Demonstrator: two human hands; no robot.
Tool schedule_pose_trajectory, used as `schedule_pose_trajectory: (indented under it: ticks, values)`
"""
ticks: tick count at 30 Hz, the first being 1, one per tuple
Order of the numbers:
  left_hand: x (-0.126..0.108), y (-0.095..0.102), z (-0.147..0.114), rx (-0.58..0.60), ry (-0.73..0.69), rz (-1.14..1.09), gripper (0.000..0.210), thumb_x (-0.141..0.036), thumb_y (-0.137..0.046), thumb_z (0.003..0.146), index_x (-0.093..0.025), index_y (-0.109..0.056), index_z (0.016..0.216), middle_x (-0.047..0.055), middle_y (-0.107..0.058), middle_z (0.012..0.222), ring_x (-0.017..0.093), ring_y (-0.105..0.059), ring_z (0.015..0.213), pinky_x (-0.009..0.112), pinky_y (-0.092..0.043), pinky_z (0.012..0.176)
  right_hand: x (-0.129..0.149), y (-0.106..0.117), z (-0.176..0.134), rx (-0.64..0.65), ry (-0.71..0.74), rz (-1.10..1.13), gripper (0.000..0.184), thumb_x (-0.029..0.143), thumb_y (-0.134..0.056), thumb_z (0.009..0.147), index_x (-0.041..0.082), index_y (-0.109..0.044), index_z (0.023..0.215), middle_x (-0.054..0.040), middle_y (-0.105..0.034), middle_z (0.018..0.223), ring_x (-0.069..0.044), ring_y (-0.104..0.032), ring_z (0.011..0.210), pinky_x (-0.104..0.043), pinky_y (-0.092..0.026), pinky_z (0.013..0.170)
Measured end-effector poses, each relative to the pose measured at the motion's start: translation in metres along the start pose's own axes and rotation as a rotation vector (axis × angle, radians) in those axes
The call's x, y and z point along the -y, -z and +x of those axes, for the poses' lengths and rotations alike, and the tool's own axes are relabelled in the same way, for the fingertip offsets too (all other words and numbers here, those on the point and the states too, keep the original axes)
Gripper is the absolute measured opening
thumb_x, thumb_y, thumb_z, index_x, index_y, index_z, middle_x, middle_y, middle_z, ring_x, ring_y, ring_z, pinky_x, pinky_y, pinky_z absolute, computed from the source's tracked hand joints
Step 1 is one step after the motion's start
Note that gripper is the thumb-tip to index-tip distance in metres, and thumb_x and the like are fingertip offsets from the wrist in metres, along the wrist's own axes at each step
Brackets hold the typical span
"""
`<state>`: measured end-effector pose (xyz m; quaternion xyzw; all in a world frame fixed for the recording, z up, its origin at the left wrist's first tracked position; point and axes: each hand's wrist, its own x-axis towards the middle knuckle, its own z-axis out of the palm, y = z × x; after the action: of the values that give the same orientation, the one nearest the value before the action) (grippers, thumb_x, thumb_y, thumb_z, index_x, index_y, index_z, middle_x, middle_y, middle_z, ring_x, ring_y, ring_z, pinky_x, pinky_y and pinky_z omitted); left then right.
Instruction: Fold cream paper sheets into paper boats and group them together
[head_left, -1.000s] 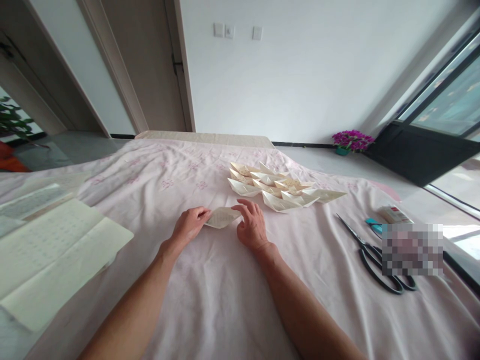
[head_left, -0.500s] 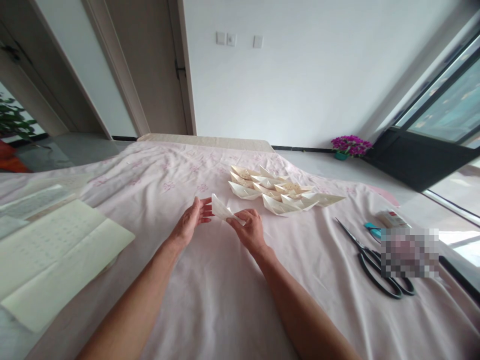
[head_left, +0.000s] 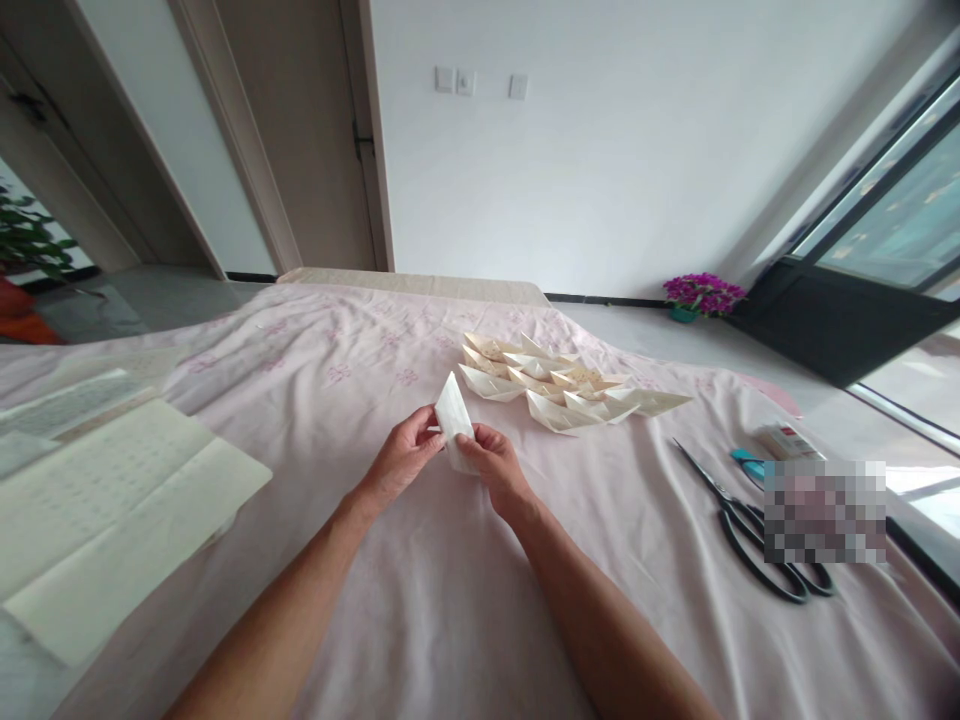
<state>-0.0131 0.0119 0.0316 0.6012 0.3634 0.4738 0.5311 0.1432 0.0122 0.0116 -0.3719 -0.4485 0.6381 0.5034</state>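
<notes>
Folded paper piece (head_left: 454, 415), one, pale, pointed end up: held over the pink cloth (head_left: 450, 610), pinched by the right hand (head_left: 499, 468) at its lower right and by the left hand (head_left: 403, 452) at its left edge. Paper boats (head_left: 551, 384), clustered, cream and white: beyond, rightward. Scissors (head_left: 726, 494), black-handled: cloth's right side. Paper sheets (head_left: 142, 500), overlapping: left side. Pink cloth: wrinkled, flower-patterned. Room: white wall (head_left: 615, 150), brown door (head_left: 300, 130), purple flowers (head_left: 703, 292), grey floor (head_left: 630, 325).
</notes>
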Motion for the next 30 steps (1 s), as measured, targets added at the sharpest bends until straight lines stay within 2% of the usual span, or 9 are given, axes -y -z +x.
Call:
schedule_pose_trajectory:
  ticks: [6,15,18,22,25,30]
  values:
    - [-0.002,0.001,-0.002,0.057,0.0,-0.014,0.041,-0.031,-0.053,0.087,-0.018,-0.054,0.126,0.008,-0.059,0.128,0.021,-0.059,0.108,0.031,-0.049,0.088,0.0,0.001,0.0,0.013,0.0,0.008,0.033,0.046,-0.072,0.069,0.015,-0.067,0.08,-0.0008,-0.064,0.065,-0.009,-0.044,0.052,-0.022,-0.031,0.054]
    - [0.0,0.0,0.0,-0.032,0.008,0.051,0.039,-0.025,-0.053,0.082,-0.017,-0.055,0.12,0.006,-0.063,0.119,0.018,-0.062,0.098,0.028,-0.05,0.082,-0.003,0.0,0.0,0.034,0.013,0.016,0.035,0.046,-0.072,0.069,0.015,-0.066,0.083,0.0,-0.062,0.066,-0.009,-0.043,0.053,-0.022,-0.03,0.054]
    - [0.007,0.0,0.001,-0.078,0.002,0.102,0.034,-0.025,-0.053,0.082,-0.017,-0.057,0.115,0.004,-0.066,0.109,0.015,-0.063,0.088,0.025,-0.05,0.076,-0.005,-0.001,0.0,0.066,0.013,0.0,0.036,0.048,-0.071,0.07,0.015,-0.065,0.082,0.0006,-0.059,0.065,-0.009,-0.042,0.053,-0.022,-0.029,0.054]
    - [0.02,0.005,0.002,-0.201,0.001,0.225,0.027,-0.025,-0.056,0.078,-0.016,-0.063,0.103,0.0,-0.069,0.085,0.013,-0.061,0.071,0.021,-0.046,0.065,-0.01,-0.001,0.001,0.114,0.027,-0.073,0.036,0.049,-0.067,0.073,0.015,-0.062,0.083,0.0023,-0.053,0.063,-0.009,-0.039,0.053,-0.022,-0.028,0.053]
    - [0.028,0.009,0.002,-0.289,0.011,0.299,0.02,-0.024,-0.058,0.075,-0.016,-0.066,0.091,-0.002,-0.066,0.07,0.013,-0.059,0.065,0.02,-0.043,0.061,-0.011,-0.001,0.001,0.111,0.124,-0.272,0.028,0.044,-0.061,0.08,0.016,-0.062,0.08,0.0031,-0.05,0.062,-0.01,-0.04,0.055,-0.023,-0.028,0.055]
    - [0.038,0.012,0.002,-0.396,0.008,0.346,0.012,-0.022,-0.057,0.071,-0.016,-0.065,0.076,-0.003,-0.062,0.061,0.012,-0.057,0.06,0.02,-0.041,0.058,-0.003,0.0,-0.002,0.043,0.422,-0.982,0.011,0.026,-0.057,0.087,0.021,-0.064,0.081,0.0004,-0.062,0.076,-0.016,-0.051,0.077,-0.027,-0.031,0.071]
